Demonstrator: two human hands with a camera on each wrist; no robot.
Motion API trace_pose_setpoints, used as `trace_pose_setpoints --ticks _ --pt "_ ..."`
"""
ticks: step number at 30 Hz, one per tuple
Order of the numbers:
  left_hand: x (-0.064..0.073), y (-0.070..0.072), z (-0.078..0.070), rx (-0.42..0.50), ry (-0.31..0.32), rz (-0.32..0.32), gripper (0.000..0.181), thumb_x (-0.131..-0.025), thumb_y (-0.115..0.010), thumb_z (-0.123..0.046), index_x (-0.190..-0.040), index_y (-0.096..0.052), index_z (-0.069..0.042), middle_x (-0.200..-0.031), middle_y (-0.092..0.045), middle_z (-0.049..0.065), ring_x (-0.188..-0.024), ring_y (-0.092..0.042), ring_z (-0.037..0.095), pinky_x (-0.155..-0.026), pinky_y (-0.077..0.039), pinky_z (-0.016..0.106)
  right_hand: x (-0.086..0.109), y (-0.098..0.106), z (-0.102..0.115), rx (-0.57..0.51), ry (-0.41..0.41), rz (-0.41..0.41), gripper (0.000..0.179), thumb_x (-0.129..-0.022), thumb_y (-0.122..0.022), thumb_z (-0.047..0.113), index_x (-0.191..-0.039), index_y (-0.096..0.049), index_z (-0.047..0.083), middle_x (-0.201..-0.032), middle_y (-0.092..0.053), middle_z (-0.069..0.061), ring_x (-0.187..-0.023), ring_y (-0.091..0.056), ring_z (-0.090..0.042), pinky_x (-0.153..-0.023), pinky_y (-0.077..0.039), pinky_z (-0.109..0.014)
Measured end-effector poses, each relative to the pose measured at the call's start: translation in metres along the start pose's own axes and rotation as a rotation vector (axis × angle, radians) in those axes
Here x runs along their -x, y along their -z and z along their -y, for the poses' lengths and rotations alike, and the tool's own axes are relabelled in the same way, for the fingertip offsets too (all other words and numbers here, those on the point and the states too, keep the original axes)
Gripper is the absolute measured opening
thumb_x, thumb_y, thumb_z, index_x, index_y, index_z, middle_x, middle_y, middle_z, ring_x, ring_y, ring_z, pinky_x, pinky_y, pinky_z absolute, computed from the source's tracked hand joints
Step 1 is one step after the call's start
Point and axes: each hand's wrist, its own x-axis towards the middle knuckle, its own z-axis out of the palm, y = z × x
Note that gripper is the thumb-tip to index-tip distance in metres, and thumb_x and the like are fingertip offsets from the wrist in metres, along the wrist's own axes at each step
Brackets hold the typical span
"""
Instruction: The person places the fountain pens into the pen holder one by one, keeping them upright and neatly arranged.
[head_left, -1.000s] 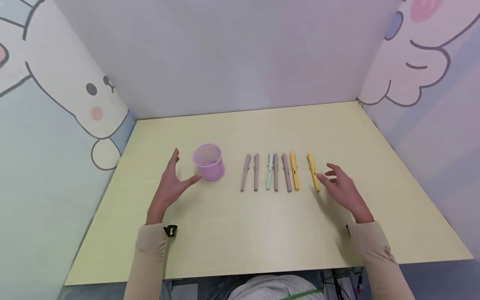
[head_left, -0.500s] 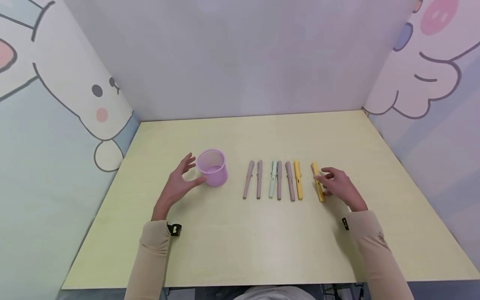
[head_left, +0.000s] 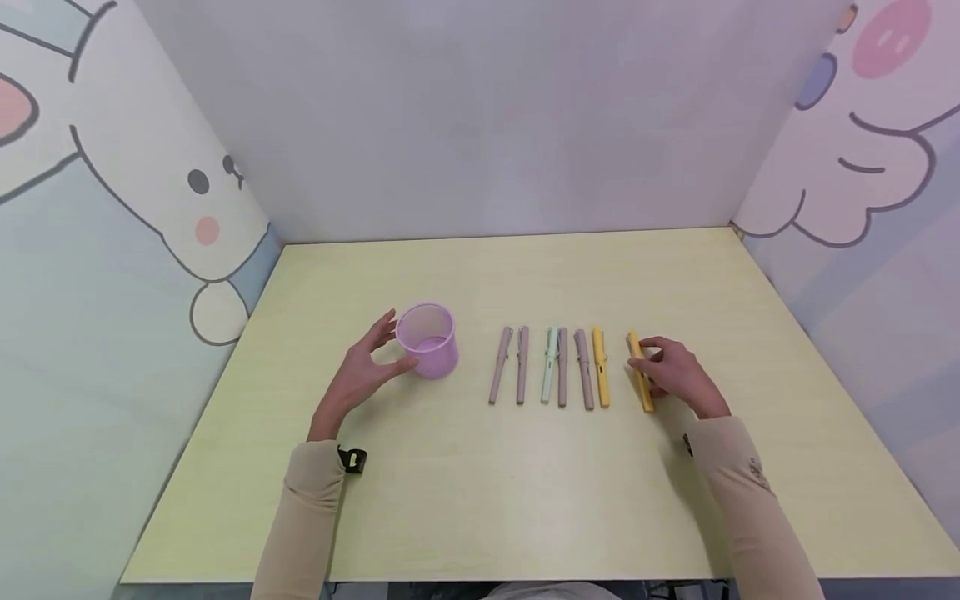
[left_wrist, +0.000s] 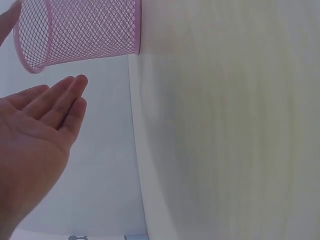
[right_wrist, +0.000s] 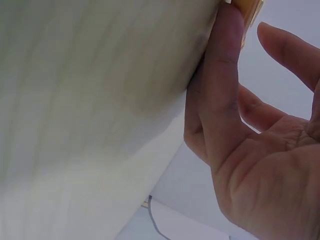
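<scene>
A pink-purple mesh pen holder (head_left: 435,360) stands upright at left centre on the table (head_left: 465,492). My left hand (head_left: 356,379) is beside it, thumb by its near side and straight fingers along its left. In the left wrist view the fingertips lie apart from the mesh. On the right, my right hand (head_left: 678,375) has thumb and curled fingers about a yellow pen (head_left: 644,392) lying on the table. The right wrist view shows one digit against that pen, another tip just off it. Left of it lies a second yellow pen (head_left: 601,375).
Further left lie a mint-green pen (head_left: 550,367) and several mauve pens (head_left: 501,367), roughly parallel. A grey wall (head_left: 480,125) closes off the back. Cartoon-printed walls (head_left: 112,333) flank both sides of the table.
My left hand has moved closer to the pen holder. My right hand has come over the rightmost yellow pen, its fingers closing around it. The head view has tilted slightly.
</scene>
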Motion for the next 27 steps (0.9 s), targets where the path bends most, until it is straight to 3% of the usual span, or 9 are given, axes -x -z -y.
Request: trace_pose_setpoints --ticks 15,27 --pt "-0.005 -0.001 -0.002 -0.013 -0.008 0.036 0.092 -0.092 -0.079 -0.035 -0.165 -0.026 -0.015 -0.155 -0.048 0.020 -0.143 -0.043 0.039 -0.114 -0.026 0.068 -0.007 0.001 0.000 0.048 0.035 -0.003 0.063 -0.103 -0.064 0.023 -0.148 -0.036 -0.011 -0.120 -0.057 -0.035 -0.076 -0.066 -0.022 -0.067 -0.060 -0.037" --pt "-0.008 -0.001 -0.001 -0.007 -0.032 0.044 0.089 -0.093 -0.079 -0.032 -0.165 -0.029 -0.016 -0.153 -0.050 0.021 -0.141 -0.045 0.038 -0.113 -0.026 0.069 -0.015 0.002 0.005 0.110 -0.015 -0.002 0.060 -0.102 -0.063 0.019 -0.148 -0.036 -0.007 -0.115 -0.058 -0.032 -0.070 -0.064 -0.022 -0.063 -0.058 -0.035"
